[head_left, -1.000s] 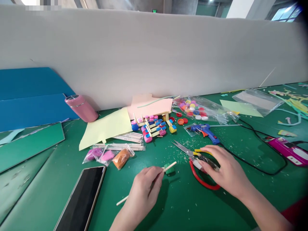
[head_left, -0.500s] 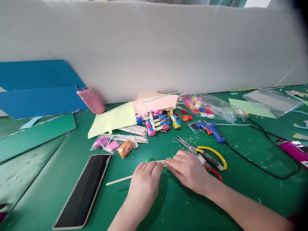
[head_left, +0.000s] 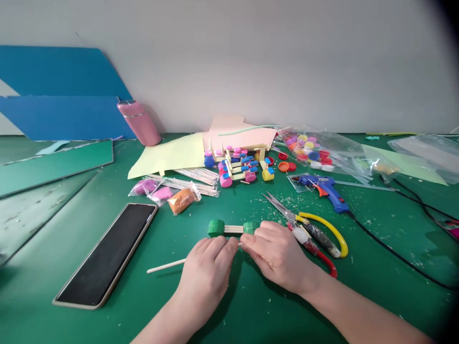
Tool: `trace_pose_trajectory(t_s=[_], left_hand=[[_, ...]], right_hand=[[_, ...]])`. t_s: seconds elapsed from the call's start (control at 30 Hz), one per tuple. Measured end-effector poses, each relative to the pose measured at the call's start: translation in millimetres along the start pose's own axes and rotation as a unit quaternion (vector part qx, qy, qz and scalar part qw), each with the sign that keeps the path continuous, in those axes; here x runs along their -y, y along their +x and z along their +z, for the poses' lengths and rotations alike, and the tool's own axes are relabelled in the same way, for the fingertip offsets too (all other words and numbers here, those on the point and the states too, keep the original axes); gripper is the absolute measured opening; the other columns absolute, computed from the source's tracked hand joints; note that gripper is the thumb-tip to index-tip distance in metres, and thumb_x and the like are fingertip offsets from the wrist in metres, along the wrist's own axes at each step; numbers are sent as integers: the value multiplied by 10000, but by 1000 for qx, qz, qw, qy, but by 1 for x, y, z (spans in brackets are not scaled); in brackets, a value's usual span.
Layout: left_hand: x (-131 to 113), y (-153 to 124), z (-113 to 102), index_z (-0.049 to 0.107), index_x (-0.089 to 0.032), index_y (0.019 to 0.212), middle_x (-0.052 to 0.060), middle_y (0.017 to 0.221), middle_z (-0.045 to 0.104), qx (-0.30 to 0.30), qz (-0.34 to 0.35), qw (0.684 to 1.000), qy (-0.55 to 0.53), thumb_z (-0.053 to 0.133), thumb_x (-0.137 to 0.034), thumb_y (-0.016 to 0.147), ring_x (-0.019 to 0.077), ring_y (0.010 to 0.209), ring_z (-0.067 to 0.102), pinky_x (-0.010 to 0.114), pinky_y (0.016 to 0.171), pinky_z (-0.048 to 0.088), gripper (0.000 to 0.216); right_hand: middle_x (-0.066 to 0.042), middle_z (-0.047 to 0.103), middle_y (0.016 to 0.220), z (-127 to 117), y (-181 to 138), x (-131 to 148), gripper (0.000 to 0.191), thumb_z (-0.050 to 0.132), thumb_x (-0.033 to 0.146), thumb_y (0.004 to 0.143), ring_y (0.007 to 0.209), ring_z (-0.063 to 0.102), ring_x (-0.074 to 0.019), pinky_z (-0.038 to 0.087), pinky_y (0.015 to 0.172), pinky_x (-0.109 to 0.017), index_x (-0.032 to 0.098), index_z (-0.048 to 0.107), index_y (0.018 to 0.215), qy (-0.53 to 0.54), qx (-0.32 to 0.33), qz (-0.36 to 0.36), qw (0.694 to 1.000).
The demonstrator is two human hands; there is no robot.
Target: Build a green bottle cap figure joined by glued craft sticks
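Note:
My left hand (head_left: 208, 272) and my right hand (head_left: 278, 255) meet fingertip to fingertip low in the middle of the green table (head_left: 251, 306). Both pinch a thin wooden stick (head_left: 165, 265) whose free end pokes out to the left along the table. Just beyond my fingers lies a small axle (head_left: 232, 228): two green bottle caps joined by short sticks, and my right fingertips are close to its right cap. Scissors with yellow and red handles (head_left: 315, 234) lie just right of my right hand.
A phone (head_left: 107, 251) lies face up at the left. Behind are clay bags (head_left: 168, 196), a stick bundle (head_left: 195, 179), a cap-and-stick model (head_left: 240, 167), a bag of caps (head_left: 315, 153), a blue glue gun (head_left: 324, 188) with black cable, a pink tumbler (head_left: 139, 122) and a white partition (head_left: 251, 62).
My right hand left the scissors and came over to the stick beside my left hand. The stick went from raised to lying low. The camera tilted down and nearer.

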State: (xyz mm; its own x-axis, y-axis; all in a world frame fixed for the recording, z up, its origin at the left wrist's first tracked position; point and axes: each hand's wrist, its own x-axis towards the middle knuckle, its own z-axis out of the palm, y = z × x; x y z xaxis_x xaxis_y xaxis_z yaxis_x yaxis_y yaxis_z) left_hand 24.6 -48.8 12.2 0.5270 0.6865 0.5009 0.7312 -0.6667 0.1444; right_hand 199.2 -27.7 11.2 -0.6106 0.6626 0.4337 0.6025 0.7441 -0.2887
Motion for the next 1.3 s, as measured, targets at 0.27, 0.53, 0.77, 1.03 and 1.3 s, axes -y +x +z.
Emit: trace_pose_trajectory(t_s=[0.27,0.53,0.77,1.03,1.3], left_hand=[[-2,-2,1,578,-95,879,51,594,576,16,-27,1000,-4,331,-67,824,166,497,510,270,455,423,254],[-2,-3,1,577,-135,855,39,601,576,31,-38,999,-1,312,-72,813,154,493,493,257,459,412,276],[-1,-3,1,580,-119,878,48,621,584,36,-35,999,-5,316,-77,817,160,509,504,265,471,427,274],[-2,-3,2,591,-106,853,52,608,579,29,-35,999,-2,325,-65,811,168,499,502,273,462,426,273],[-2,-4,2,589,-120,833,52,602,577,36,-42,998,-2,316,-77,817,167,502,506,268,465,428,277]], right_hand=[[-13,479,565,2,-1,1,286,366,212,923,569,368,-158,275,546,-288,140,622,817,4,-10,3,1000],[-12,479,559,7,-2,2,281,371,196,923,556,360,-156,279,539,-291,138,631,833,16,-18,1,1000],[-13,479,556,6,-2,3,293,363,196,923,552,378,-160,286,533,-290,141,629,815,16,-14,2,1000],[-14,486,565,8,-2,2,287,359,194,925,556,379,-158,293,541,-286,144,627,834,24,-14,6,1000],[-12,490,567,8,-2,3,279,360,196,925,558,395,-158,299,539,-281,147,618,832,31,-9,12,999]])
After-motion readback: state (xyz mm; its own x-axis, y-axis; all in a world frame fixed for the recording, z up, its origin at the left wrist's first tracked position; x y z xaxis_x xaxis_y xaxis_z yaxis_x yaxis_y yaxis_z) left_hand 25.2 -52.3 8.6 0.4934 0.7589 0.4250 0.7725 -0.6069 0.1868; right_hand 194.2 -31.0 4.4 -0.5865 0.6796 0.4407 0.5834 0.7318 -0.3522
